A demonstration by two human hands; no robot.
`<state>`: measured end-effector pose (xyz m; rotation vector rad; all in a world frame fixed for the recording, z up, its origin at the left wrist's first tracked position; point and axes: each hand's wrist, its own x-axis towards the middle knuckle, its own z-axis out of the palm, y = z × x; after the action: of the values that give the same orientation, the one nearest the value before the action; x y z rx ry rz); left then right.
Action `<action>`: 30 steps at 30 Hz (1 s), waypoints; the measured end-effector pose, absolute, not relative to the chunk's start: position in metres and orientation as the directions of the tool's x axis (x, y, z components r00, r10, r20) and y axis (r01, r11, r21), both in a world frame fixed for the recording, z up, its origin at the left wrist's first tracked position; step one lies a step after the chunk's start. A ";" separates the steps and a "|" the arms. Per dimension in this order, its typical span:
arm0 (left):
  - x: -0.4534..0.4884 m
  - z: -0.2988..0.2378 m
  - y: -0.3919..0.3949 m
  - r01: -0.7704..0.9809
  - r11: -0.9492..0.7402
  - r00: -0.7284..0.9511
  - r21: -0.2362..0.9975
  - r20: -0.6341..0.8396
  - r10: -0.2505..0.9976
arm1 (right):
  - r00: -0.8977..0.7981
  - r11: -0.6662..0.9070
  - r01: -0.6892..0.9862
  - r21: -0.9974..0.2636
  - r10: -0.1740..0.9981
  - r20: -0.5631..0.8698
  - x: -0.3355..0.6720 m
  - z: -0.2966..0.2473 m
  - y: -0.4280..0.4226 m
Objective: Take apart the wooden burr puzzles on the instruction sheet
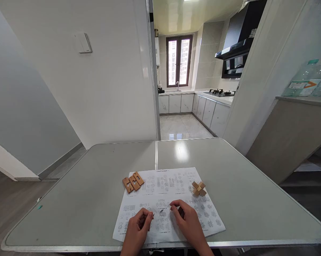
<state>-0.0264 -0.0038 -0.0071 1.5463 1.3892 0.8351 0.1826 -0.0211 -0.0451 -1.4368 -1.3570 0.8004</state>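
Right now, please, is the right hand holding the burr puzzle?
No, the wooden burr puzzle lies on printed paper beyond the right hand.

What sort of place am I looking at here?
Probably a home: past the pale grey-green, metal-edged table is what looks like a kitchen, with a black stovetop, a black angular range hood and white marble-patterned cabinets.

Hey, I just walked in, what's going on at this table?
A person's left hand and right hand, fingers curled, are over the lower part of a printed sheet on the table. Whether they grip anything is unclear. Between them is a small dark shape, too small to identify. Three flat wooden pieces lie toward the sheet's upper left, and a wooden cross near its right edge; neither hand touches these.
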 end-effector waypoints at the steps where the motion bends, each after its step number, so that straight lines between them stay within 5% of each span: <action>1: -0.026 -0.007 -0.004 0.397 0.002 0.153 0.918 -0.069 0.986 | 0.162 0.091 0.335 -0.938 0.975 0.152 0.183 -0.046 -0.021; 15: -0.028 -0.010 -0.003 0.407 0.000 0.181 0.914 -0.081 0.980 | 0.475 0.121 -0.073 -0.990 0.877 0.072 0.182 -0.040 -0.024; 30: -0.027 -0.009 -0.003 0.415 -0.009 0.161 0.910 -0.063 0.985 | 0.553 0.152 -0.338 -0.929 0.830 -0.066 0.196 -0.048 -0.018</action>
<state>-0.0274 -0.0031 -0.0089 1.5679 1.3881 0.8256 0.1959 -0.0184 -0.0475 -1.1259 -0.5347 0.8979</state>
